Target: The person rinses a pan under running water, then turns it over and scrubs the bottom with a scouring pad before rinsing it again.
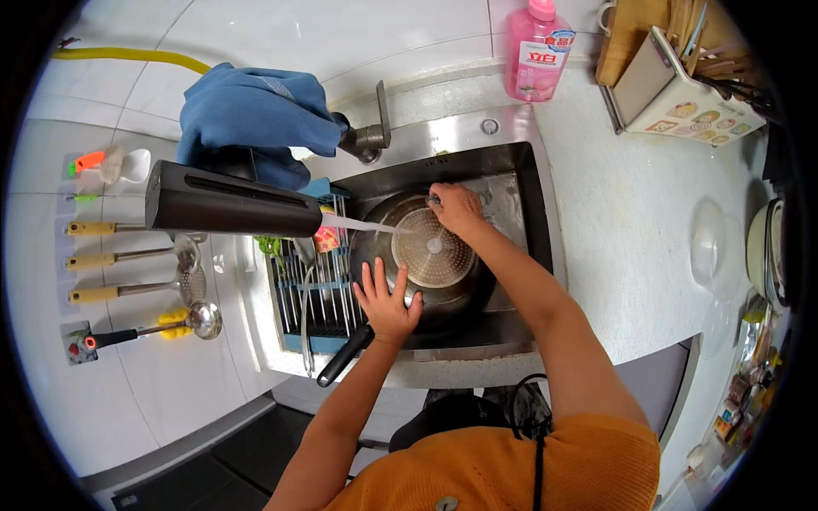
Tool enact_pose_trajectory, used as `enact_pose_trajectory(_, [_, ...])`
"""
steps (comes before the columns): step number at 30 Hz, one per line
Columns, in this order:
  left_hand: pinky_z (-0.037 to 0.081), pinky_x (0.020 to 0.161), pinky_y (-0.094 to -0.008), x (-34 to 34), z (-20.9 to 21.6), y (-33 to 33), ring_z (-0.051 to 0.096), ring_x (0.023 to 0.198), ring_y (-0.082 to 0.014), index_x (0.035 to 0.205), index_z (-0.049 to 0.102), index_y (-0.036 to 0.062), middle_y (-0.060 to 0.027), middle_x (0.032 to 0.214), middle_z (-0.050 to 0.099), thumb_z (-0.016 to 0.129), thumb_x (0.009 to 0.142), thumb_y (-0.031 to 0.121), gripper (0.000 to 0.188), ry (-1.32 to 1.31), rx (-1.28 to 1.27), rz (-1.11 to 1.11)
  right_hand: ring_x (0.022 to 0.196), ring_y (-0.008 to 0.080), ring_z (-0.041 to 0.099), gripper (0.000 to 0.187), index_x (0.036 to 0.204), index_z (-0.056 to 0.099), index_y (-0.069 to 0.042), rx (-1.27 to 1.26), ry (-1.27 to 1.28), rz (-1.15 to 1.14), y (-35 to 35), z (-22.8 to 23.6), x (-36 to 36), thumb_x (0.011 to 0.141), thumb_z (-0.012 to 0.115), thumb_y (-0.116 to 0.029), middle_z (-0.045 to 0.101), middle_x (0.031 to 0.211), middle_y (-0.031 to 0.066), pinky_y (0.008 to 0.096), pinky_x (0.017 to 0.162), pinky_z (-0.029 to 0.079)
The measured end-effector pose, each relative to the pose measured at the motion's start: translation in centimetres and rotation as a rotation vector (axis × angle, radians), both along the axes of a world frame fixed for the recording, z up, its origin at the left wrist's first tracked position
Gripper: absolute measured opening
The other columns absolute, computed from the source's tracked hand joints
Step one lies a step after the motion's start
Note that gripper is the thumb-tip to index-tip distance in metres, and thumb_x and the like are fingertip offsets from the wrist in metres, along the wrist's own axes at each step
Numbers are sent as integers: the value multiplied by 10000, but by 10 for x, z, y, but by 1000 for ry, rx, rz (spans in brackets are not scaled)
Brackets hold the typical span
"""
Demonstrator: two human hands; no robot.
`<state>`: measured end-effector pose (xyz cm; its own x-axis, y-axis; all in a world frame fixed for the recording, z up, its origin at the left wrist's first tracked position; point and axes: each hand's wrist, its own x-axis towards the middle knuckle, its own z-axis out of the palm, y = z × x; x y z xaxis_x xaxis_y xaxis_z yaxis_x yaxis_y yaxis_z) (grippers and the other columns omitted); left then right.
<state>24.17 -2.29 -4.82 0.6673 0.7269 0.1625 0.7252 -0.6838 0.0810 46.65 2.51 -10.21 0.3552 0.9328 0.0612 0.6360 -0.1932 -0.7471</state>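
A dark frying pan (456,302) lies upside down in the steel sink (538,196), its dotted round base facing up. Its black handle (345,356) sticks out over the sink's near left edge. My left hand (389,307) rests on the pan's near left side with fingers spread. At the far side of the base, my right hand (457,207) is closed around something small and dark, mostly hidden by the fingers. Water (371,226) streams from the black faucet (239,204) onto the pan's base.
A drying rack (317,298) stands in the sink's left part. A blue cloth (256,115) drapes behind the faucet. Ladles and skimmers (183,251) hang on the left wall. A pink soap bottle (538,55) and a utensil holder (682,94) stand at the back right.
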Motion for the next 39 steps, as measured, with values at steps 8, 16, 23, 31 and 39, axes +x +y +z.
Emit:
enact_pose_trajectory(8, [186, 994, -572, 1, -2, 0, 263, 1272, -434, 1223, 518, 171, -215, 1379, 321, 523, 770, 393, 504, -8, -6, 3, 860, 318, 582, 163, 860, 575, -108, -81, 82, -7, -1, 10, 0, 712, 625, -154, 615, 861, 123, 437, 731, 461])
enact_pose_trajectory(16, [183, 994, -573, 2, -1, 3, 261, 1274, -433, 1221, 518, 169, -217, 1379, 320, 512, 778, 398, 499, -14, -9, 10, 980, 298, 557, 208, 915, 583, -103, -215, 82, 106, 7, 25, -3, 707, 576, -90, 611, 973, 102, 413, 816, 454])
enact_pose_trajectory(23, [188, 990, -578, 1, -1, 1, 263, 1269, -437, 1236, 503, 167, -219, 1378, 317, 499, 786, 409, 512, 6, -18, 13, 918, 313, 563, 209, 911, 585, -117, 5, 65, 186, 9, 17, -17, 704, 612, -131, 614, 909, 88, 422, 770, 456])
enact_pose_trajectory(31, [194, 991, -575, 1, -2, 1, 264, 1270, -436, 1247, 495, 177, -217, 1379, 316, 500, 787, 401, 512, 4, -18, 10, 947, 306, 558, 223, 931, 589, -118, -94, 27, 250, 12, 26, -10, 709, 581, -100, 622, 943, 94, 421, 787, 457])
enact_pose_trajectory(39, [185, 994, -574, 2, -3, 1, 269, 1270, -433, 1251, 493, 175, -215, 1379, 319, 511, 776, 385, 519, -5, -25, 7, 1014, 297, 544, 310, 1008, 623, -162, -159, -46, 302, 17, 27, -7, 715, 561, -79, 618, 1011, 111, 410, 853, 446])
